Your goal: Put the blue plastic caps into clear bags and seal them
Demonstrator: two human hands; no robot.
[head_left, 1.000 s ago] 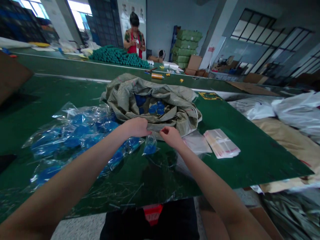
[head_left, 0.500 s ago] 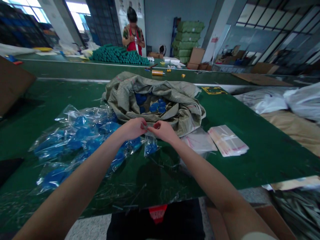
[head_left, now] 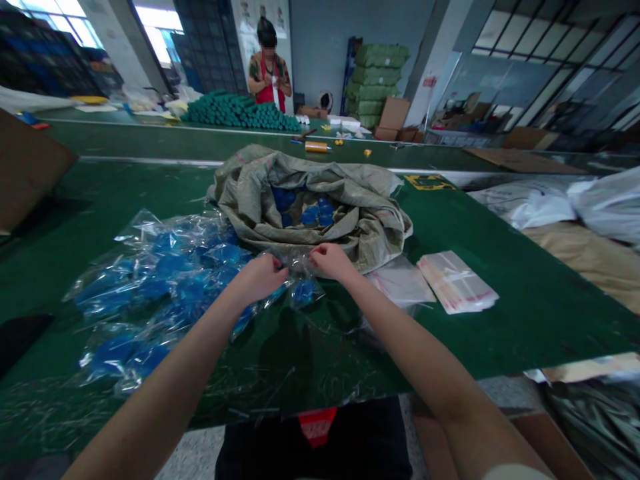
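Between my hands a small clear plastic bag (head_left: 304, 292) with a blue piece inside hangs just above the green table (head_left: 340, 373). My right hand (head_left: 331, 260) pinches the bag's upper edge, thumb and fingers pressed together. On the other side, my left hand (head_left: 261, 275) has its fingers curled closed beside the bag's opening; what they hold, if anything, is too small to make out. A pile of filled clear bags with blue pieces (head_left: 170, 263) lies to the left, partly behind my left forearm. Behind my hands, a rolled-down woven sack (head_left: 250, 193) holds loose blue pieces (head_left: 310, 215).
A stack of flat clear bags (head_left: 457, 283) lies right of my right hand, beside some looser ones (head_left: 397, 283). White plastic sacks (head_left: 605, 200) sit along the right side. Across the farther table, a person (head_left: 270, 73) stands behind piled green rolls (head_left: 240, 112).
My hands have moved apart from the bag's top, the left one drawing leftward and slightly down. The bag's upper film is now spread between them.
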